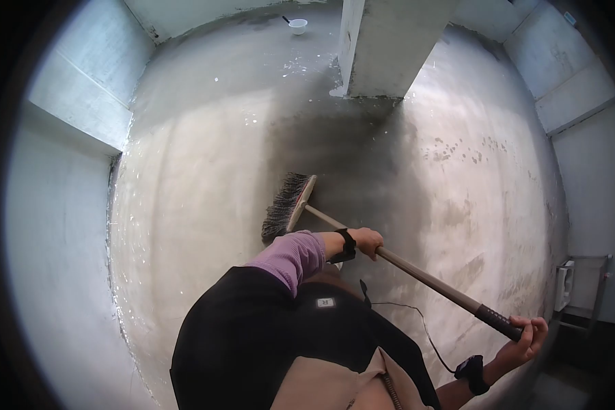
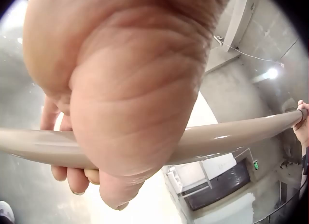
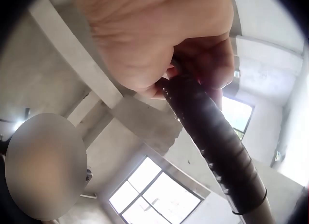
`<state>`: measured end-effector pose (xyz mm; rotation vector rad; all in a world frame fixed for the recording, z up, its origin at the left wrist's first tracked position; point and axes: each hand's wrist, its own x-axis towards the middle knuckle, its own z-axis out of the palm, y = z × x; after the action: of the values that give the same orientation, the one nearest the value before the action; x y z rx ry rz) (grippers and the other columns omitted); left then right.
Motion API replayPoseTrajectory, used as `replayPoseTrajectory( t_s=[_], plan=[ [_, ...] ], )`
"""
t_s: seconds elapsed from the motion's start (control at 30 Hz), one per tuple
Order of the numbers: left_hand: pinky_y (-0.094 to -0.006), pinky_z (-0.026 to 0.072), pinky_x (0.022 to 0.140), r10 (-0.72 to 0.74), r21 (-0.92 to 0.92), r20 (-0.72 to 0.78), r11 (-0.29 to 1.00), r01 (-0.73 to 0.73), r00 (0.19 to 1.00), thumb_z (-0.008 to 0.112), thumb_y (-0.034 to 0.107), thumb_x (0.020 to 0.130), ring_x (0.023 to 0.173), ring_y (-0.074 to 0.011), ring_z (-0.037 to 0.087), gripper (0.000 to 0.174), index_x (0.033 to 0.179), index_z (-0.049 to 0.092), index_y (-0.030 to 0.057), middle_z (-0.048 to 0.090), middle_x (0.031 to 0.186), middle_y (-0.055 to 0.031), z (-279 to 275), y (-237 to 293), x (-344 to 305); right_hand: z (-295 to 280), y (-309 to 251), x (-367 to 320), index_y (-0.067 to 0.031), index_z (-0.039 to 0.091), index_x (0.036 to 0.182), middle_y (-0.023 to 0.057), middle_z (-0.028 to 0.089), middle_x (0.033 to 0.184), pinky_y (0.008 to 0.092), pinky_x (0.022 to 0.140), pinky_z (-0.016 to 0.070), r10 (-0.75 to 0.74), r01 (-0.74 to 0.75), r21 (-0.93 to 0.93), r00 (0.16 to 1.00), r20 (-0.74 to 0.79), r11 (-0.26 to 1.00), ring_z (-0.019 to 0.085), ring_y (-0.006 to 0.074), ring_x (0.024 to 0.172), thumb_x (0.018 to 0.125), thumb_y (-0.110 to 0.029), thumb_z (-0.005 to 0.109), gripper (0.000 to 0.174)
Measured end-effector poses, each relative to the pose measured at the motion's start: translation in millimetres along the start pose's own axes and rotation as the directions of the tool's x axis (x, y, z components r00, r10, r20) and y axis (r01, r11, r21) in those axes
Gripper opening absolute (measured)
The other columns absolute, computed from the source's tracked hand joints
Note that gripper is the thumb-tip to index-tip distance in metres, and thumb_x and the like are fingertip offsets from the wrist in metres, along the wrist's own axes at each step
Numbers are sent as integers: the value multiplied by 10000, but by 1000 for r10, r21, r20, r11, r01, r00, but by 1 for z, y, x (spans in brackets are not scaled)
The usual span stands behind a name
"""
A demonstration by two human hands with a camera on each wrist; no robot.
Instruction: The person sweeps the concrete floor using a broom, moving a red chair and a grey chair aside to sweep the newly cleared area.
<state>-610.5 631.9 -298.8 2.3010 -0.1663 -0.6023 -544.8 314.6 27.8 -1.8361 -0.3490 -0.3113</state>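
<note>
A long-handled push broom (image 1: 427, 279) slants across the head view, its dark bristles (image 1: 279, 205) against the grey floor to the left of centre. Midway along the tan handle, my left hand (image 1: 369, 242) grips it. The left wrist view shows the fingers and thumb of that left hand (image 2: 130, 94) wrapped around the smooth pole (image 2: 217, 137). At the upper end, my right hand (image 1: 528, 339) holds the dark grip. Close up in the right wrist view, the fingers of the right hand (image 3: 193, 36) curl over the end of this ribbed grip (image 3: 217, 142).
A square concrete pillar (image 1: 389, 51) rises ahead, beyond the broom. Further back, a small white bowl (image 1: 298, 26) sits on the floor (image 1: 198, 178), which has white specks and damp patches. Walls run along both sides; a metal frame (image 1: 588, 290) stands at right.
</note>
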Motion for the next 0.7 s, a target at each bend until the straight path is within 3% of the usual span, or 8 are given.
replayPoseTrajectory(
  t_s=[0.07, 0.2, 0.33, 0.57, 0.7],
  plan=[
    [-395, 471, 747, 63, 35, -24, 997, -62, 998, 682, 315, 672, 838, -307, 603, 273, 856, 662, 114, 641, 850, -104, -7, 11, 21, -9, 3, 4, 0, 481, 941, 120, 569, 631, 325, 690, 473, -56, 57, 9, 997, -49, 998, 557, 201, 632, 792, -79, 406, 185],
    [-369, 448, 782, 17, -11, -52, 1000, -18, 999, 672, 317, 683, 894, -281, 592, 266, 874, 653, 132, 638, 877, -91, -8, 2, 52, -1, 21, 18, 1, 478, 947, 119, 551, 628, 322, 661, 461, -129, 134, 29, 985, -116, 991, 540, 201, 615, 799, -98, 371, 208],
    [-395, 418, 825, -75, -26, -57, 997, 74, 996, 659, 317, 691, 926, -264, 588, 264, 899, 651, 154, 639, 899, -74, -1, -27, 44, 31, 35, 20, -7, 476, 933, 115, 537, 650, 323, 663, 464, -62, 64, 14, 992, -113, 998, 539, 200, 618, 821, -104, 351, 194],
    [-410, 388, 868, -268, -9, 34, 963, 269, 963, 648, 298, 687, 994, -246, 576, 293, 950, 647, 169, 633, 984, -63, -2, -118, -49, 130, 52, -18, -18, 453, 912, 112, 549, 677, 333, 684, 486, 132, -129, 132, 991, -10, 983, 554, 205, 634, 842, -97, 351, 147],
    [-402, 397, 859, -427, -9, 36, 904, 427, 904, 657, 280, 676, 988, -256, 578, 298, 949, 651, 161, 635, 968, -76, 11, -192, -121, 205, 60, -50, -31, 469, 937, 114, 572, 715, 347, 730, 482, 232, -264, 169, 955, 186, 950, 572, 216, 677, 863, -90, 345, 156]
  ],
)
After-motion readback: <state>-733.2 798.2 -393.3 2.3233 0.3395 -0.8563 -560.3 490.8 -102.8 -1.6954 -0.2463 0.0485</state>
